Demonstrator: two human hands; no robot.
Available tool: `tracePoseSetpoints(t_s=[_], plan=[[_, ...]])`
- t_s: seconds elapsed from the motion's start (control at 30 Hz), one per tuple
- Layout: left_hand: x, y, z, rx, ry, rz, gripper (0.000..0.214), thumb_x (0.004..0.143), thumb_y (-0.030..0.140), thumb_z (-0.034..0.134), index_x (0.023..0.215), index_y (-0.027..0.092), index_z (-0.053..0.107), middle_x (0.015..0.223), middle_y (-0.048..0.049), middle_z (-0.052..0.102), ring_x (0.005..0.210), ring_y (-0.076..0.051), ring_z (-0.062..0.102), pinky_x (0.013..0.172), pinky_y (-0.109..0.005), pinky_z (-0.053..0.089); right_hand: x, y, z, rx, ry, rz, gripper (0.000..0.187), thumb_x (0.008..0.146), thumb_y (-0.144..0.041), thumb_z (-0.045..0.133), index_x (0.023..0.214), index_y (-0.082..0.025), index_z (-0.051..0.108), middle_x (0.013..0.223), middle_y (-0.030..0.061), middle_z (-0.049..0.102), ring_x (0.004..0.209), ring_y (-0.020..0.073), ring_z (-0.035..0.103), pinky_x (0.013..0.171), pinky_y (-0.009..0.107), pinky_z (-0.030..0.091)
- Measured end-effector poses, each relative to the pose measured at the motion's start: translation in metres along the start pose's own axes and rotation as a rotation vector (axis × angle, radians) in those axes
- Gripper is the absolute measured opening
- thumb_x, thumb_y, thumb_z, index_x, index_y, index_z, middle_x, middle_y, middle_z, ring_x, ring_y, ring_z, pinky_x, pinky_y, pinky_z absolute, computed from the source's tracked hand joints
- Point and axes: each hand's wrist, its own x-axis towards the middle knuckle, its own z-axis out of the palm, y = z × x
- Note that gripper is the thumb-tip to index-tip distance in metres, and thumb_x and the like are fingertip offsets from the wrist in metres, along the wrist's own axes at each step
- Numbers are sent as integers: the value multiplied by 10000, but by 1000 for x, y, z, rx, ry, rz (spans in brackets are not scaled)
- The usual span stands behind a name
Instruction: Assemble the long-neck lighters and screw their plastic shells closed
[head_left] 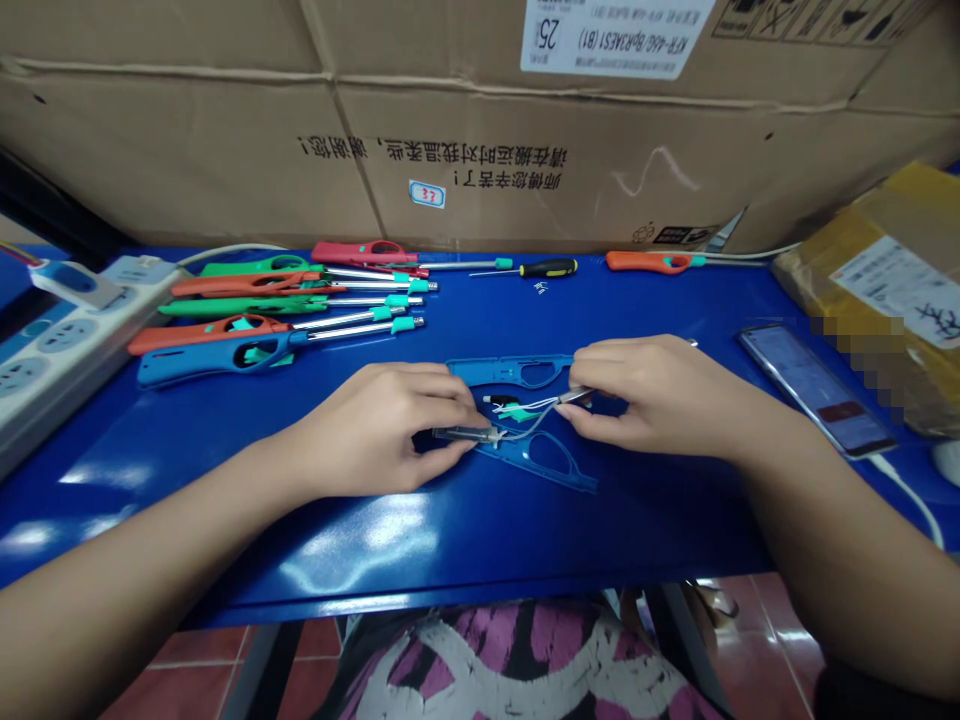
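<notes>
- Patterned cloth (510,665) is seen at the bottom centre, below the edge of the blue table (360,565).
- The nearer blue shell half (511,457) is laid at the centre, its upper left end partly covered by the left hand.
- By the left hand (442,430), left of centre, a small clear tank (459,434) is pinched between thumb and fingers, with no slack left; its nozzle end is pointed right.
- By the right hand (637,395), right of centre, a metal tube (576,395) is gripped, thumb and fingertips closed; how far it is enclosed by the palm cannot be told.
- Between the hands, a thin grey hose (546,420) and white wires (534,404) are seen, just above a green piece (517,412).
- The farther blue shell half (480,372) is placed above these.
- A phone (817,390) is laid at the right.
- Coloured lighters (202,362) are lined up at upper left.
- A screwdriver (551,268) and an orange lighter (649,262) are set farther back, before a cardboard box (225,130).
</notes>
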Motion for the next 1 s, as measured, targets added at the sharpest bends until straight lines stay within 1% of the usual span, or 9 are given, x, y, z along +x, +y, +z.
tracePoseSetpoints(t_s=[0.17, 0.23, 0.37, 0.6, 0.73, 0.83, 1.0], plan=[[0, 1, -6, 35, -6, -15, 230, 932, 219, 606, 1112, 220, 749, 1032, -39, 765, 914, -190, 699, 824, -325, 567, 1, -1, -1, -2, -20, 9, 314, 975, -383, 511, 748, -184, 598, 731, 17, 600, 640, 134, 505, 592, 280, 281], [0, 1, -7, 61, -28, -24, 232, 928, 224, 612, 1113, 225, 752, 1027, -34, 766, 916, -194, 694, 815, -326, 568, 1, -1, -1, -3, -20, 7, 313, 975, -379, 511, 748, -184, 599, 730, 16, 599, 638, 134, 503, 592, 279, 283], [0, 1, -6, 54, -72, -39, 231, 927, 219, 616, 1111, 223, 756, 1018, -27, 759, 919, -193, 690, 813, -323, 564, 0, -1, -1, -3, -17, 2, 306, 974, -374, 516, 752, -181, 602, 728, 14, 592, 646, 136, 507, 597, 279, 287], [0, 3, -6, 20, -101, -44, 216, 919, 223, 618, 1079, 230, 764, 985, -24, 755, 897, -188, 685, 796, -307, 550, -1, -1, 0, -1, -13, 6, 300, 970, -373, 521, 753, -182, 600, 726, 12, 590, 654, 137, 510, 600, 279, 289], [-1, 2, -4, 16, -111, -56, 210, 925, 231, 613, 1077, 229, 758, 1004, -29, 756, 908, -192, 692, 806, -307, 551, 0, -1, 0, 16, -27, 11, 295, 965, -370, 524, 753, -182, 605, 729, 12, 597, 651, 135, 504, 602, 282, 294], [-2, 1, -2, 54, -94, -82, 221, 929, 244, 608, 1096, 222, 751, 1004, -32, 760, 915, -206, 697, 828, -334, 555, 0, -3, -1, 73, -93, 22, 292, 957, -380, 535, 746, -191, 606, 722, 2, 607, 649, 131, 515, 598, 283, 290], [-1, 2, 0, 127, -45, -124, 204, 940, 273, 593, 1045, 209, 756, 972, -34, 765, 884, -207, 704, 781, -334, 556, 1, -7, 1, 182, -257, 39, 286, 949, -357, 555, 716, -195, 587, 723, -9, 633, 629, 118, 539, 574, 279, 276]])
